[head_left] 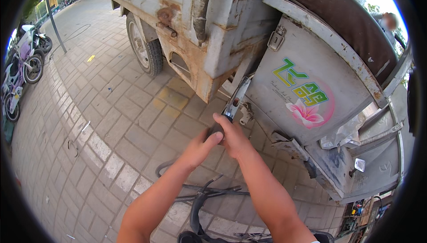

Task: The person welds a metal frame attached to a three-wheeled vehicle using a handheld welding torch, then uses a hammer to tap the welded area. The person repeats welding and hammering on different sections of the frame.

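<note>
My left hand (202, 145) and my right hand (231, 138) are closed together around the dark handle of a metal tool (235, 96). Its silver upper part, with a slot in it, points up toward the gap between the rusty grey cargo box (218, 42) and the grey front panel (284, 83) of the vehicle, which carries a pink flower decal. Whether the tool's tip touches the vehicle is hard to tell. A rusty bracket (247, 114) is just right of the tool. Black hoses (198, 198) lie on the paving below my forearms.
The cargo box's wheel (153, 56) rests on brick paving (102, 109). A brown padded seat (342, 20) tops the front panel, with a person (383, 22) behind. Scooters (31, 69) and a pole (53, 20) line the left. A grey step (329, 172) juts out at lower right.
</note>
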The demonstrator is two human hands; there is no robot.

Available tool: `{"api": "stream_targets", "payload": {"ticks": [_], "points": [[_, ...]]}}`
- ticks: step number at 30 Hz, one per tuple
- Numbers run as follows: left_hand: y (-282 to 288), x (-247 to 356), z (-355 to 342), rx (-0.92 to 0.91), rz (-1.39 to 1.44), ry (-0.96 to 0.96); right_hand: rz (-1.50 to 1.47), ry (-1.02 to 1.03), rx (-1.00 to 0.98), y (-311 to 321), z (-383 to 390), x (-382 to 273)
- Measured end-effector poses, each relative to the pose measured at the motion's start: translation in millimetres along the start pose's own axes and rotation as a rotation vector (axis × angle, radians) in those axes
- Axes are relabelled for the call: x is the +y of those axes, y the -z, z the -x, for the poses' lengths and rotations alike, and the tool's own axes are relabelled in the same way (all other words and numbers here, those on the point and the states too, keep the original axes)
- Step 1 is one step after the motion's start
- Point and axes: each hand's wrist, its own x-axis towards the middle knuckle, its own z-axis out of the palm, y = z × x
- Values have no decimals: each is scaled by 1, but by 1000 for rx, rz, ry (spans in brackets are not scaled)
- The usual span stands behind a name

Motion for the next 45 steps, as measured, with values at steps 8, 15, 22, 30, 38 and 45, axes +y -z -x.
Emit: {"api": "stream_targets", "payload": {"ticks": [8, 15, 22, 30, 38, 45], "points": [[-3, 18, -16, -110, 114, 111, 140, 8, 55, 5, -1, -16], [-39, 8, -10, 40, 165, 83, 106, 145, 72, 27, -6, -3], [-49, 13, -7, 102, 162, 89, 85, 133, 81, 27, 1, -8], [-47, 15, -4, 42, 174, 103, 142, 139, 43, 42, -10, 6], [-39, 11, -6, 14, 204, 58, -18, -67, 31, 23, 5, -1], [-48, 23, 0, 64, 265, 42, -140, -39, -15, 18, 17, -5]]}}
